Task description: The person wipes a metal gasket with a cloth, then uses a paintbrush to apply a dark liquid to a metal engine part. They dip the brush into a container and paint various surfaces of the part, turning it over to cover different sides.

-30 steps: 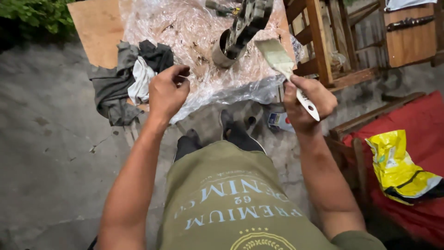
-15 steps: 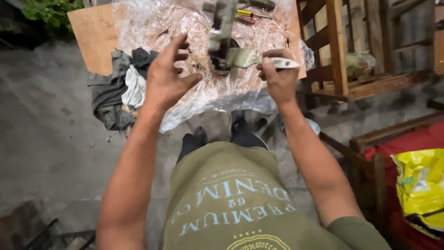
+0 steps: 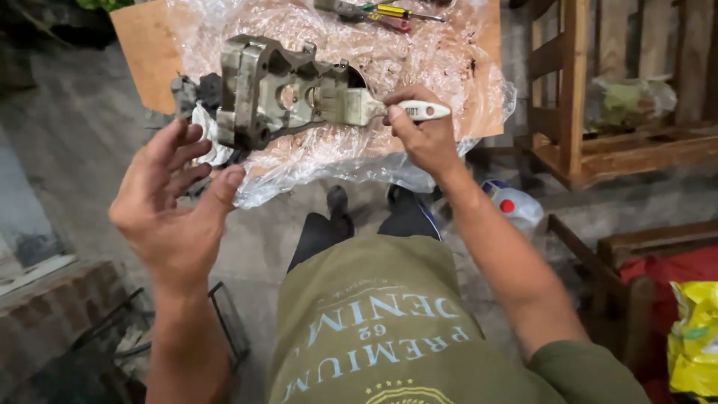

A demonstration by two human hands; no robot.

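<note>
The right hand [image 3: 426,138] is closed around the white handle of a paintbrush [image 3: 374,108], thumb and fingers pinching it near the ferrule. The brush's bristle end points away to that hand's left and lies against a grimy metal casting [image 3: 277,90], a blocky part with round bores. The casting sits on crinkled clear plastic sheet [image 3: 419,60], just ahead of both hands and between them.

The left hand [image 3: 176,202] is wide open, palm turned up and inward, fingers spread and slightly curled. It holds nothing; its fingertips hover just beside the casting's near left corner, without clearly touching it. Past those fingertips lies a bunched grey and white rag [image 3: 198,112], partly hidden by the casting.

The sheet covers a brown board [image 3: 142,45]. Far ahead of the right hand, screwdrivers [image 3: 381,13] lie on the sheet. To the right of the right wrist, lower down, a white plastic bottle [image 3: 512,206] lies on the ground. Beyond it stands a wooden frame [image 3: 572,90].
</note>
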